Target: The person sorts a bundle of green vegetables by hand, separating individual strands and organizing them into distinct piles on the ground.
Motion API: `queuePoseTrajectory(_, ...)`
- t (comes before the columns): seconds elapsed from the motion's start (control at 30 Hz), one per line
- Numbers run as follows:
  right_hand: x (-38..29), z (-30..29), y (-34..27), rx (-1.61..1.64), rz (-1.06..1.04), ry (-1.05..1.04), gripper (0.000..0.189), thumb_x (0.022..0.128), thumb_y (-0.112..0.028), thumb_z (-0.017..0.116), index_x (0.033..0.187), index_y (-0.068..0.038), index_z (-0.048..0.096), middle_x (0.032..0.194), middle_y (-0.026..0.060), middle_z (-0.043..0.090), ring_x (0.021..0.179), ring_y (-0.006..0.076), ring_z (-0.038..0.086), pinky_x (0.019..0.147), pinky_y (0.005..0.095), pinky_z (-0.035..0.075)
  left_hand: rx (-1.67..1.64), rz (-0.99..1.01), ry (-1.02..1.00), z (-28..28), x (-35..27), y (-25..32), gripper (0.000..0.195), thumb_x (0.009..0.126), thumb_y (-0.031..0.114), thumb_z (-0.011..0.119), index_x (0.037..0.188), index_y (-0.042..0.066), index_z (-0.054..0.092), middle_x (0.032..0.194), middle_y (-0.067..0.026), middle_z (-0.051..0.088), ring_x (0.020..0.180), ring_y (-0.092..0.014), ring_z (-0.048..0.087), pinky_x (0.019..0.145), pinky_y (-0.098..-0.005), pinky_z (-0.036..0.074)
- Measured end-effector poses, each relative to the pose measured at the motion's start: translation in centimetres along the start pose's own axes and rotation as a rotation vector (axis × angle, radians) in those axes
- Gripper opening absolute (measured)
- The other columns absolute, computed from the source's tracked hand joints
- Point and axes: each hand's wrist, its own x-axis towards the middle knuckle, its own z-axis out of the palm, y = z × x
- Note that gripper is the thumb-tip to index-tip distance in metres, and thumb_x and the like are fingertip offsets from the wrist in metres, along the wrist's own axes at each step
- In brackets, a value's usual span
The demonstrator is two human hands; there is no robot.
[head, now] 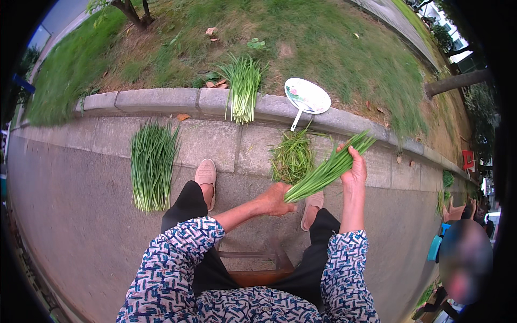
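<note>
A bundle of green chives [323, 173] is stretched slantwise between my hands. At its pale stem ends is my left hand [278, 200], its fingers curled and partly turned from view. My right hand [354, 163] grips the leafy end, thumb on top. Beneath the bundle lies a tangled pile of chive trimmings [291, 155] on the paving. To the left, a large neat bunch of chives [153, 167] rests on the ground, leaves pointing away from me. Another chive bunch [244, 91] lies across the kerb, its stems hanging over the edge.
A white hand fan [307, 96] with a printed flower lies on the stone kerb [157, 100] and grass. My shoes [206, 171] flank the work area, and a wooden stool or chair [258, 277] is under me. At right are a blurred person [464, 262] and a teal stool [435, 248].
</note>
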Motion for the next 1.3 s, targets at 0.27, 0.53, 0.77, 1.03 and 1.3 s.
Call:
queuePoseTrajectory(0.27, 2.1, -3.4, -0.6, 0.086, -0.209, 0.037, 0.025, 0.08, -0.015, 0.065, 0.099, -0.004, 0.055, 0.1, 0.0146, 0.06, 0.095, 0.0306, 0.058, 0.084, 0.0435, 0.048, -0.545, -0.226, -0.03, -2.4, -1.1, 2.3, 0.022, 0.078, 0.012, 0.068, 0.093, 0.0, 0.057, 0.065, -0.0024, 0.056, 0.044, -0.007, 0.05, 0.037, -0.0193, 0.041)
queuePoseTrajectory(0.53, -1.6, 1.3, 1.5, -0.237, -0.049, 0.021, 0.041, 0.08, -0.031, 0.066, 0.106, -0.003, 0.054, 0.093, 0.0144, 0.06, 0.083, 0.0245, 0.062, 0.069, 0.0398, 0.054, -0.697, -0.189, 0.303, -3.7, -0.2, 3.2, 0.034, 0.081, 0.018, 0.067, 0.106, 0.0, 0.052, 0.064, -0.0023, 0.053, 0.044, -0.009, 0.051, 0.039, -0.0221, 0.042)
queuePoseTrajectory(0.77, -7.7, 6.8, 7.3, -0.223, 0.212, -0.393, 0.042, 0.072, -0.026, 0.076, 0.102, -0.002, 0.058, 0.095, 0.0067, 0.062, 0.084, 0.0162, 0.059, 0.074, 0.0295, 0.049, 0.325, 0.009, 0.552, -3.2, 1.3, 4.1, 0.043, 0.075, 0.009, 0.061, 0.113, -0.002, 0.044, 0.085, -0.0231, 0.061, 0.069, -0.04, 0.06, 0.063, -0.0474, 0.048)
queuePoseTrajectory(1.03, -6.8, 6.5, 9.6, 0.069, 0.336, -0.018, 0.024, 0.074, -0.008, 0.071, 0.092, -0.003, 0.057, 0.085, 0.0056, 0.06, 0.077, 0.0185, 0.058, 0.072, 0.0331, 0.05, 0.903, 0.174, 0.47, -1.5, 0.6, 3.1, 0.063, 0.07, -0.002, 0.053, 0.128, -0.008, 0.03, 0.087, -0.0227, 0.054, 0.066, -0.036, 0.059, 0.055, -0.0423, 0.048)
queuePoseTrajectory(1.3, -6.6, 7.7, 8.6, 0.013, 0.049, -0.076, 0.021, 0.075, -0.008, 0.071, 0.09, -0.003, 0.057, 0.081, 0.0027, 0.059, 0.071, 0.0132, 0.058, 0.065, 0.0287, 0.048, 0.591, 0.25, 0.534, -2.2, 1.0, 3.4, 0.084, 0.07, -0.003, 0.053, 0.139, -0.004, 0.005, 0.109, -0.0245, 0.054, 0.077, -0.041, 0.059, 0.066, -0.0479, 0.048)
